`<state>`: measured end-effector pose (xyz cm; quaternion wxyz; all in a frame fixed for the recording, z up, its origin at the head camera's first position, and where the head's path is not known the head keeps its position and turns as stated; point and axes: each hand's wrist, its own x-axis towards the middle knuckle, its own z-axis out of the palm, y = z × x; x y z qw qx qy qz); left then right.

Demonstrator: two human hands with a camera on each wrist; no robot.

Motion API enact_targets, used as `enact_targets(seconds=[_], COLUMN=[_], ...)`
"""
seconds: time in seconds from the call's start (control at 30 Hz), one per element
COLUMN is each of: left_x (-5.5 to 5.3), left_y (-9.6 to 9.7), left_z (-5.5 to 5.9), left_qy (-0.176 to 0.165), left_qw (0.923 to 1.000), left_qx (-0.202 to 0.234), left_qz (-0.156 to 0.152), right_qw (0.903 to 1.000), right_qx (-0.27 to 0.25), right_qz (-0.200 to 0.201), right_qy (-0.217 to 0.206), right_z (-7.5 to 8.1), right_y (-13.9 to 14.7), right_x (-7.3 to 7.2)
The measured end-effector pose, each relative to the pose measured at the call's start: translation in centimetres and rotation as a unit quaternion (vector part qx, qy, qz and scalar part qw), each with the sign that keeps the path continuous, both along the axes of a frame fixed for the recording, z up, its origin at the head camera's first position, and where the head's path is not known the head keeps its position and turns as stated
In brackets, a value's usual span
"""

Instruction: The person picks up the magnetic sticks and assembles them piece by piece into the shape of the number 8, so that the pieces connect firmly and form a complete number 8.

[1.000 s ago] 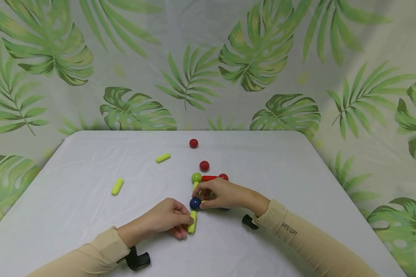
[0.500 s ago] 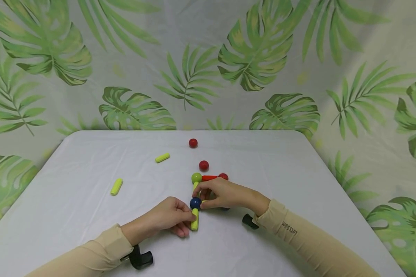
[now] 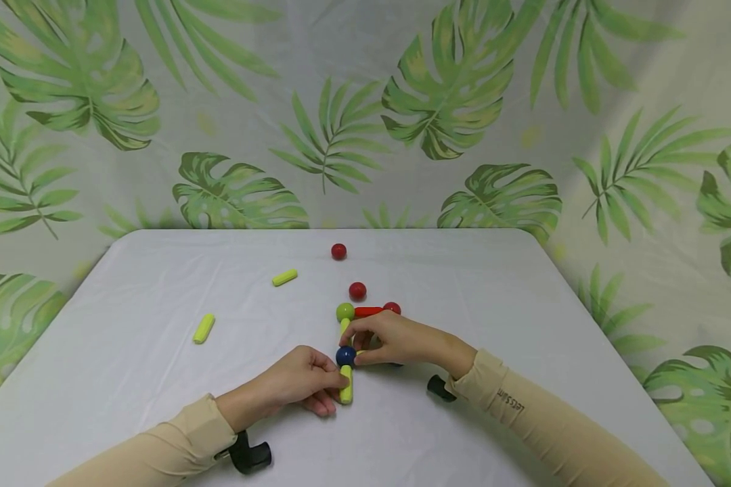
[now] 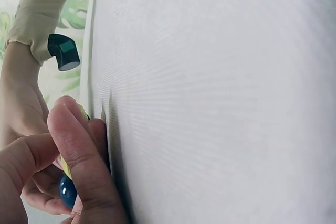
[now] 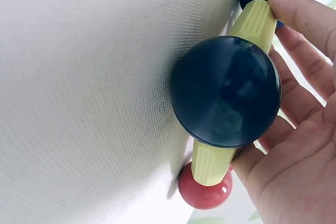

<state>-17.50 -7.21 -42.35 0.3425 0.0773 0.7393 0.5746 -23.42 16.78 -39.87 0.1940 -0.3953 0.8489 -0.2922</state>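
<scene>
In the head view, my left hand [image 3: 301, 380] pinches a yellow-green rod [image 3: 346, 389], whose far end meets a blue ball [image 3: 345, 356]. Thumb and fingertips of my right hand [image 3: 392, 339] hold that ball. It belongs to a frame of rods and balls: a lime green ball [image 3: 345, 312], a red rod [image 3: 368, 312] and a red ball [image 3: 392, 309] form its far side. The right wrist view shows a second blue ball [image 5: 227, 92] between two yellow rods, under my right palm. In the left wrist view, my left fingers largely cover the rod.
Two loose red balls, a nearer one [image 3: 357, 291] and a farther one [image 3: 338, 251], lie beyond the frame. Two loose yellow-green rods, one [image 3: 285, 277] towards the back and one [image 3: 204, 329] at the left, rest on the white tablecloth [image 3: 463, 284].
My left hand has moved slightly right and away from me, bringing the rod up to the blue ball and turning it straighter. My right hand has stayed almost still.
</scene>
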Motion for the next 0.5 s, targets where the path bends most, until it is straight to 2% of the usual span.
enact_targets(seconds=[0.17, 0.5], left_x=[-0.03, -0.18], left_y=[-0.13, -0.73], left_z=[-0.03, 0.07], left_qy=[-0.001, 0.023], left_qw=[1.0000, 0.9997], left_qx=[0.005, 0.007], left_qz=[-0.002, -0.003], right_qw=[1.0000, 0.9998], right_qx=[0.002, 0.004], right_qz=[-0.002, -0.017], right_qy=[0.000, -0.010], right_z=[0.10, 0.37], right_y=[-0.05, -0.06], right_x=[0.05, 0.05])
